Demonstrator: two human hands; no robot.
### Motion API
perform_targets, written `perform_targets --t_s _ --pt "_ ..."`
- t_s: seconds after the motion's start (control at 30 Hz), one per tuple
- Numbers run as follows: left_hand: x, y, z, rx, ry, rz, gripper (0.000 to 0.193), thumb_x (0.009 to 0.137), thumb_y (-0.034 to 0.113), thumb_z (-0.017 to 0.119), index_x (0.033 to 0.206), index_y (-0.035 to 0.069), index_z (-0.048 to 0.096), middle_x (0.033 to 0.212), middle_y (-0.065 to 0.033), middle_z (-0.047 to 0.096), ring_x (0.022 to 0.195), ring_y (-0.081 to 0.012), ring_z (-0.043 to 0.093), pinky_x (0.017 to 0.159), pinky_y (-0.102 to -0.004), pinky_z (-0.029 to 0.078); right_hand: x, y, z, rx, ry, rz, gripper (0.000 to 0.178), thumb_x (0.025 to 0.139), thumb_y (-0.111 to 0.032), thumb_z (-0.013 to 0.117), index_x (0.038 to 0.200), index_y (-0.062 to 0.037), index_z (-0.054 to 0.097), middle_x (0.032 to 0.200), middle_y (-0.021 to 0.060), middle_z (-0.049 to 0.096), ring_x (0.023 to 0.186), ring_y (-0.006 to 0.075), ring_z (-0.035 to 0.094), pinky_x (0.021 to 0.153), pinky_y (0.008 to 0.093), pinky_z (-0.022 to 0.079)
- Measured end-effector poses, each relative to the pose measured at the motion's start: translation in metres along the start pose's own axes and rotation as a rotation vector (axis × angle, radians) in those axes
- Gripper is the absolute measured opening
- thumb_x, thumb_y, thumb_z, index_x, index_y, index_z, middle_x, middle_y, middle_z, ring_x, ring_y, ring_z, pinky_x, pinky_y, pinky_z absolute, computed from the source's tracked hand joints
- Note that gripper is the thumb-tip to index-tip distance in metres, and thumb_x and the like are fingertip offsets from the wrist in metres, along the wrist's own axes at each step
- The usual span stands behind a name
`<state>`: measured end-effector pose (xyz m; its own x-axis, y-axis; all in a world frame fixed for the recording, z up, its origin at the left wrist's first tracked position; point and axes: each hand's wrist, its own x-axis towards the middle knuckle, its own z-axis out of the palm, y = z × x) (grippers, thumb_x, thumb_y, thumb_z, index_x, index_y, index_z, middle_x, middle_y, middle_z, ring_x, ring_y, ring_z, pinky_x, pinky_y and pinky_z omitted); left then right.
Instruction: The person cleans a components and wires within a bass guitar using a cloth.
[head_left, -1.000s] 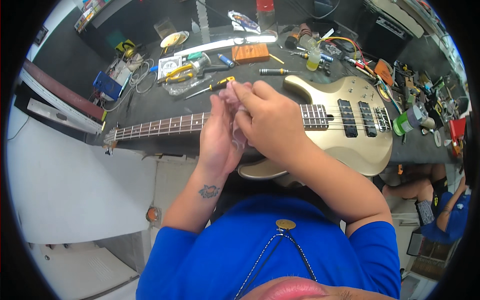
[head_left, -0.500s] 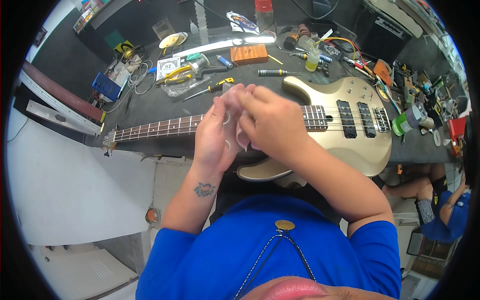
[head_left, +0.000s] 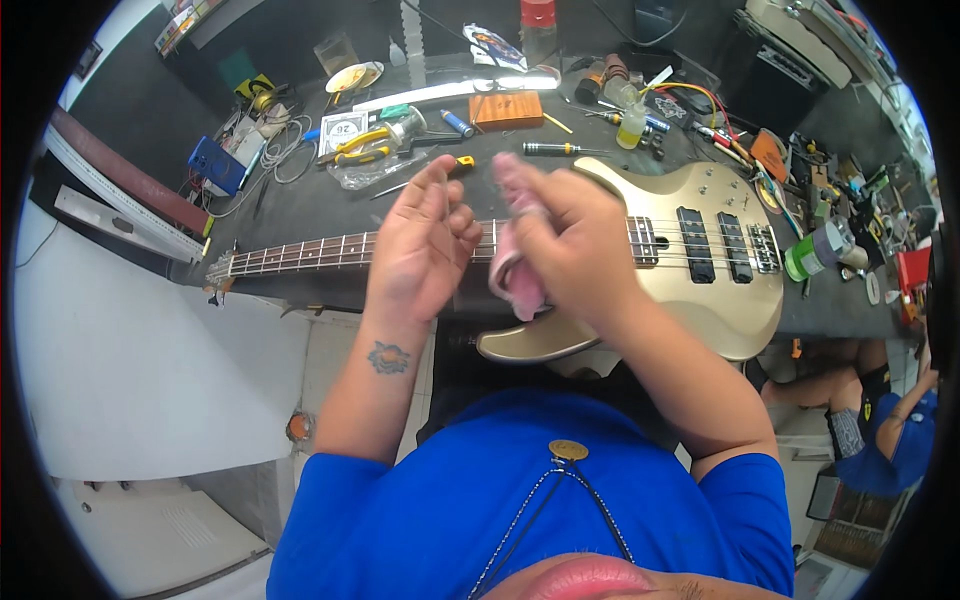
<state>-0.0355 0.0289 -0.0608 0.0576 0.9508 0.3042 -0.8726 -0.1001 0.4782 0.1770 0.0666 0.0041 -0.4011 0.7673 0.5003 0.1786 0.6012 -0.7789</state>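
A gold electric bass guitar (head_left: pixel 662 188) lies across the dark bench, its fretted neck running to the left. Above the neck is my left hand (head_left: pixel 412 255), fingers curled around a thin flat plate (head_left: pixel 446 200) that now shows nearly edge-on, so its shape is hard to make out. My right hand (head_left: pixel 588 245) grips a crumpled pink cloth (head_left: pixel 520 285) over the place where neck and body meet. The cloth is apart from the plate, and part of it hangs below my fingers, blurred by motion.
Behind the neck lie a yellow-handled screwdriver (head_left: pixel 463 163), pliers (head_left: pixel 362 146), a black-handled screwdriver (head_left: pixel 550 149) and a wooden block (head_left: pixel 506 111). Bottles, including one with yellow liquid (head_left: pixel 631 128), and loose tools crowd the right. Another person (head_left: pixel 885 440) sits at the far right.
My hands have moved apart. The right hand drew the pink cloth rightward off the plate, and the plate in my left hand turned from its broad side to nearly edge-on.
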Motion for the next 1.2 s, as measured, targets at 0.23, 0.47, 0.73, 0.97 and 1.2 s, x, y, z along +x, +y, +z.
perform_targets --t_s 0.23,0.47,0.73,0.97,1.2 --pt "-0.001 -0.04 0.062 -0.064 0.347 -0.037 0.059 0.117 0.049 0.028 0.153 0.005 0.046 0.151 -0.0221 0.057 0.13 -0.0306 0.062 0.109 -0.0471 0.054 -0.014 0.006 0.041 -0.458 -0.004 -0.195 0.05 0.089 -0.021 0.071 0.134 -0.0018 0.07 0.097 0.0106 0.067 0.078 0.0294 0.073 0.064 0.0415 0.061" --pt "-0.009 -0.036 0.052 0.096 0.219 -0.056 0.079 0.114 0.063 0.017 0.157 0.004 0.044 0.161 -0.0209 0.048 0.142 -0.0364 0.054 0.115 -0.0491 0.049 -0.016 0.0 0.035 -0.459 -0.109 -0.351 0.049 0.088 -0.018 0.071 0.135 -0.0033 0.07 0.095 0.0106 0.066 0.073 0.0318 0.07 0.063 0.0413 0.059" --pt "-0.011 -0.037 0.053 0.292 0.167 -0.023 0.085 0.111 0.068 0.016 0.161 0.002 0.037 0.165 -0.0209 0.043 0.15 -0.0322 0.047 0.124 -0.0471 0.039 -0.011 0.001 0.029 -0.52 -0.028 -0.338 0.05 0.088 -0.019 0.071 0.136 -0.0054 0.068 0.097 0.0087 0.068 0.075 0.0288 0.073 0.065 0.0391 0.061" --pt "-0.005 -0.041 0.061 0.316 0.178 0.013 0.078 0.115 0.059 0.021 0.162 -0.002 0.034 0.167 -0.0229 0.04 0.15 -0.0367 0.046 0.124 -0.0521 0.038 -0.012 0.004 0.023 -0.442 -0.029 -0.345 0.053 0.083 -0.018 0.074 0.134 -0.0065 0.069 0.096 0.0086 0.07 0.074 0.0283 0.072 0.062 0.0401 0.059" --pt "-0.003 0.007 0.035 0.015 0.178 0.165 0.052 0.117 0.037 0.036 0.152 0.003 0.052 0.153 -0.0177 0.058 0.139 -0.0334 0.056 0.118 -0.0528 0.045 0.005 0.014 -0.03 -0.057 -0.512 -0.366 0.03 0.081 -0.015 0.07 0.109 -0.011 0.081 0.089 0.0102 0.074 0.079 0.0305 0.074 0.068 0.0403 0.061"
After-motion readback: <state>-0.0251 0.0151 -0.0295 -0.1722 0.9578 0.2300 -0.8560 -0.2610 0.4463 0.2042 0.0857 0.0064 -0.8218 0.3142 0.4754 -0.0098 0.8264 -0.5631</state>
